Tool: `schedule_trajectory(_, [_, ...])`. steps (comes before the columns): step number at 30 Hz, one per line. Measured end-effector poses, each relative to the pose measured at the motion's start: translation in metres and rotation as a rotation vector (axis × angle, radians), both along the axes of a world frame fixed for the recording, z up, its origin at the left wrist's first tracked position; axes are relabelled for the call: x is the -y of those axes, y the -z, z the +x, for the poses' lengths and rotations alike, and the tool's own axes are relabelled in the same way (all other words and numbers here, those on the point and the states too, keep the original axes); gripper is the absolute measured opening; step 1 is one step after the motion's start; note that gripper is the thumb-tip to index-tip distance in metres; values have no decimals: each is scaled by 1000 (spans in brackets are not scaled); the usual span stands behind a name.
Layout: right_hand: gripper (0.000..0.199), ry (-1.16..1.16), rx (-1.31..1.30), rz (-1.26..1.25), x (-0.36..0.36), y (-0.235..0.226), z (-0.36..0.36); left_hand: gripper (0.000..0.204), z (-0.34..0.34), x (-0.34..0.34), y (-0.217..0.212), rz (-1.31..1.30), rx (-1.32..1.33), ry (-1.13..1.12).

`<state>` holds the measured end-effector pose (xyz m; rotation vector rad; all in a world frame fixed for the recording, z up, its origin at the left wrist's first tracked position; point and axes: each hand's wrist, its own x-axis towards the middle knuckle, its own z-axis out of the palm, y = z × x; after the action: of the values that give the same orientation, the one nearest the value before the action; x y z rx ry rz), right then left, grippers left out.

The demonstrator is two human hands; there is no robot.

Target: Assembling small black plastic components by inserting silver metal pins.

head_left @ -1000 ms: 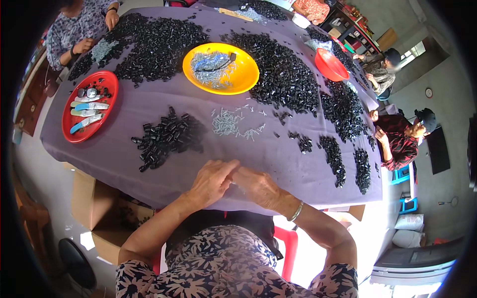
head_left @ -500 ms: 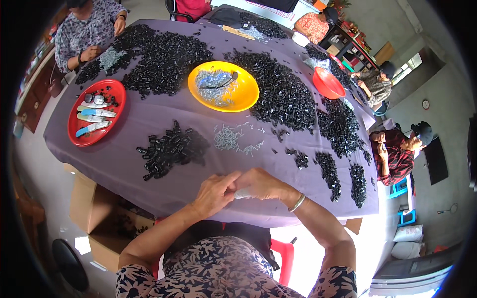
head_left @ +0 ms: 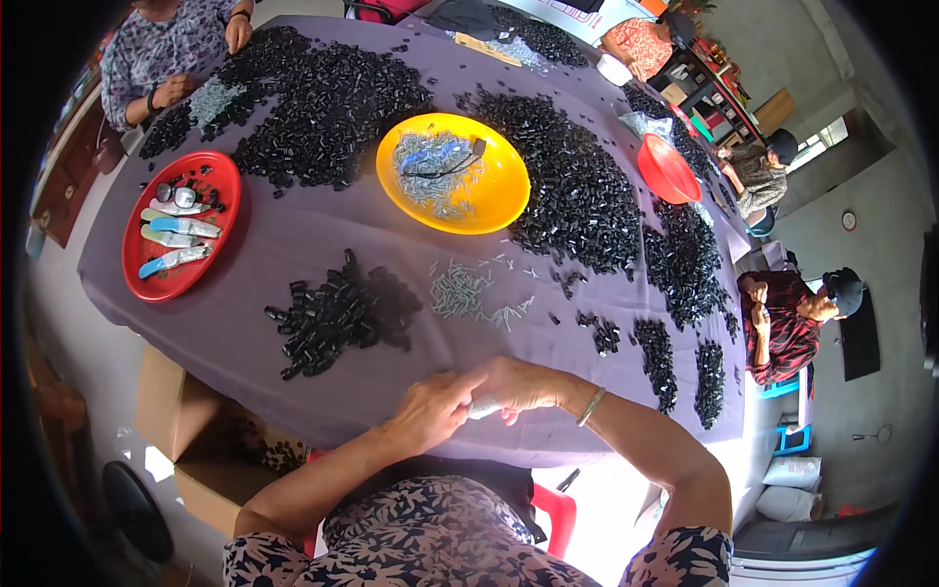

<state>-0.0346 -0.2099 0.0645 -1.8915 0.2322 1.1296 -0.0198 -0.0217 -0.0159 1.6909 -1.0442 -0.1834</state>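
Note:
Over the near edge of the purple-covered table, my left hand [head_left: 430, 413] and my right hand [head_left: 526, 383] meet, fingers closed together. A whitish wrapped piece [head_left: 481, 406] shows between them; it may be a covering on a finger. Whatever small thing they grip is hidden by the fingers. Just beyond lies a loose heap of small black plastic pieces [head_left: 318, 328]. To the right of that heap, thin grey pins [head_left: 458, 292] are scattered on the cloth.
A yellow bowl [head_left: 509, 201] holds more pins and a dark-handled item. The red tray [head_left: 228, 220] at left carries knife-like tools. Large black heaps [head_left: 577, 186] spread across the table [head_left: 245, 391]. Red bowl [head_left: 675, 178] at right; open carton [head_left: 161, 396] below left. Several people sit around.
The view has shifted a little. My hands remain together but are turned slightly, and more of the right fingers show beneath the whitish piece. The piles look the same.

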Motion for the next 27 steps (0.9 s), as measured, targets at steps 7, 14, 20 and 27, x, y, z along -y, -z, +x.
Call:
schedule_trajectory(7, [35,-7,-38,22,-2,-4,-2,57,-4,-1,3,-6,-68,46])
schedule_trajectory(14, [21,324,270,143,-2,3,-54,19,13,-12,-20,37,250,-165])
schedule_trajectory(20, [16,438,1175,-265,-10,36,-127,20,50,-34,-17,151,376,-487])
schedule_trajectory(27, [13,723,1204,-863,83,40,-159,20,35,-28,-23,10,357,-529])
